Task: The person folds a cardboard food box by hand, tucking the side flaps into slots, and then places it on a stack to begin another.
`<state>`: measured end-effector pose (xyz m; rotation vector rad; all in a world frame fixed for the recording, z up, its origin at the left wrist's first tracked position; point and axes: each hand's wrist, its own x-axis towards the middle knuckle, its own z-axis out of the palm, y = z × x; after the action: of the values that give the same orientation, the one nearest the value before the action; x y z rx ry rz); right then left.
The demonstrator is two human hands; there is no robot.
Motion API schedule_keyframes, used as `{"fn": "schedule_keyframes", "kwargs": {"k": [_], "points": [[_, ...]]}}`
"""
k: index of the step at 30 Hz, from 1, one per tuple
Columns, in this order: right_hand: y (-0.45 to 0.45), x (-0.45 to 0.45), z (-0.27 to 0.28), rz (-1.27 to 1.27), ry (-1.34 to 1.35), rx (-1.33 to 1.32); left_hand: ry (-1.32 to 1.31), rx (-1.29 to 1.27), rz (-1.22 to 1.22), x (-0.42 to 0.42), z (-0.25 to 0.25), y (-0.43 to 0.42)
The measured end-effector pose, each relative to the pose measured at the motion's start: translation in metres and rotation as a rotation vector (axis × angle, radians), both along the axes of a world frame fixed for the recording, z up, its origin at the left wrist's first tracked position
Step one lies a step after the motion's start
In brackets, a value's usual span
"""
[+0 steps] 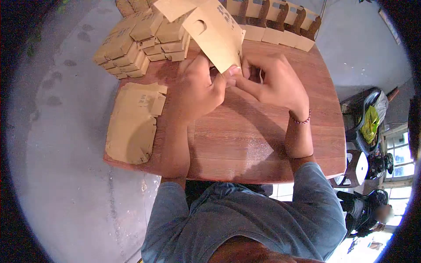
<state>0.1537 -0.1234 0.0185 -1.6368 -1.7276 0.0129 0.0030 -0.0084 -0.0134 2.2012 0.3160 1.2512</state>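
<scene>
A brown cardboard piece (217, 37) with dark print and a curved cut-out is held up over the far middle of the table. My left hand (204, 85) is closed on its lower edge, the thumb near the bottom corner. My right hand (274, 81) pinches the same corner from the other side, its thumb meeting the left one. The fingertips behind the cardboard are partly hidden. A stack of flat cardboard pieces (131, 122) lies to the left of my left forearm.
Folded boxes (125, 39) are piled at the table's far left. A row of upright open boxes (276, 37) lines the far edge of the wooden table (232, 140). A white stool (359, 168) and a seated person (366, 212) are at the right.
</scene>
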Motion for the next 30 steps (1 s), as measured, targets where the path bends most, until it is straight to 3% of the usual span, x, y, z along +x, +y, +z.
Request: {"fn": "schedule_keyframes", "kwargs": {"k": [4,7,9,12,16,18,21,23,25,30], "points": [[-0.002,-0.005,-0.002,-0.015,-0.106,0.011,0.16,0.082,-0.002,-0.007,0.004,-0.002],[-0.005,-0.005,0.002,-0.009,-0.137,-0.098,0.085,-0.091,-0.154,-0.003,0.004,-0.005],[-0.003,-0.004,0.0,0.012,-0.121,-0.071,0.194,0.126,-0.001,-0.006,0.008,-0.008],[0.003,-0.001,-0.006,0.039,-0.118,-0.024,0.32,0.171,0.181,-0.005,0.011,-0.018],[0.008,0.0,-0.014,0.059,-0.111,0.002,0.426,0.155,0.222,-0.009,0.02,-0.024],[0.009,0.0,-0.014,0.072,-0.118,0.006,0.266,0.384,0.321,-0.008,0.017,-0.025],[0.005,-0.002,-0.007,0.081,-0.104,0.0,0.173,0.449,0.253,-0.009,0.016,-0.022],[0.003,0.0,-0.005,0.079,-0.085,-0.01,0.201,0.374,0.203,-0.015,0.021,-0.024],[0.002,0.004,-0.005,0.138,0.122,-0.026,0.225,0.302,0.154,-0.021,0.023,-0.025],[-0.009,0.017,-0.001,0.078,0.354,-0.117,-0.213,0.164,-0.082,-0.042,0.026,-0.002]]}}
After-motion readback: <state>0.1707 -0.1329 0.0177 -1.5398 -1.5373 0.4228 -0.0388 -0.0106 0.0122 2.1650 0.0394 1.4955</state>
